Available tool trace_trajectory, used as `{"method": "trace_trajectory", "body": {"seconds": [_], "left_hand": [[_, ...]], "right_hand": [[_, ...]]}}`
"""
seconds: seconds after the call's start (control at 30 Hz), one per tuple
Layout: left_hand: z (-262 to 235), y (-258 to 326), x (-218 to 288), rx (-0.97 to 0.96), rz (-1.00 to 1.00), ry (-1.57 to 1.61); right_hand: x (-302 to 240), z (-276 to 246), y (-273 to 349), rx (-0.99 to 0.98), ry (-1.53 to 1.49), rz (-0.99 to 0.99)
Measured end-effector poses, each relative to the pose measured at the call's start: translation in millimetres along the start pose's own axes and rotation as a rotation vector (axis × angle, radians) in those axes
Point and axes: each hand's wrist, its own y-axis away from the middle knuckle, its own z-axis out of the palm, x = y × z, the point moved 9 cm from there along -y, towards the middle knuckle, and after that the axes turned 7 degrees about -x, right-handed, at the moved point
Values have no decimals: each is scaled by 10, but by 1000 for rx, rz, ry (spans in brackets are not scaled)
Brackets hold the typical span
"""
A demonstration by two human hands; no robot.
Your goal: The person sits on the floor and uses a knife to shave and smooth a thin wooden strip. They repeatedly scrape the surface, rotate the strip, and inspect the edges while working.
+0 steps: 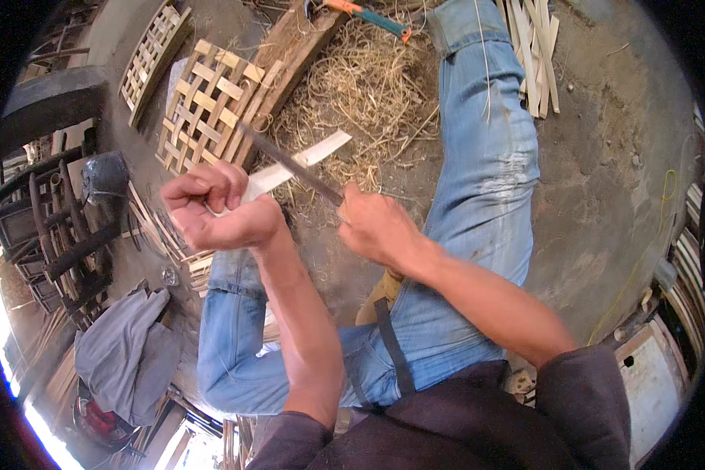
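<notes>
Over a dirt floor [603,180] strewn with shavings [360,86], our left hand [215,207] clenches a strip [294,164] pointing toward two o'clock; our right hand [376,227] grips a knife [290,162] crossing it toward ten.

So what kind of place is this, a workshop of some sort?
Most likely a bamboo-weaving workshop with an earthen floor. A woven lattice panel lies ahead, shavings cover the ground, and the left hand holds a pale strip while the right hand works a long knife.

woven bamboo lattices [204,106] w/ shavings pile [368,86], grey cloth [125,352], orange-teal tool [372,16], split strips [534,47]
</notes>
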Motion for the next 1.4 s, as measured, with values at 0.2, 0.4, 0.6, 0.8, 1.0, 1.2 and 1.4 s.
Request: {"method": "trace_trajectory", "body": {"seconds": [0.2, 0.4, 0.6, 0.8, 1.0, 1.2, 1.4], "left_hand": [[-15, 1, -31, -19, 2, 67], [29, 58, -2, -51, 5, 90], [133, 16, -30, -84, 7, 115], [157, 47, -44, -200, -37, 269], [8, 29, -34, -184, -48, 189], [-80, 13, -27, -146, -5, 158], [-94, 63, -31, -135, -18, 171]], "right_hand": [[-72, -64, 15, -19, 106, -12], [65, -44, 94, -83, 148, -5], [212, -39, 40, -96, 165, 4], [306, -171, -85, 25, 67, 37], [175, 30, -61, -13, 16, -8], [20, 100, -82, 40, 48, -2], [10, 88, -32, -50, 150, -51]]}}
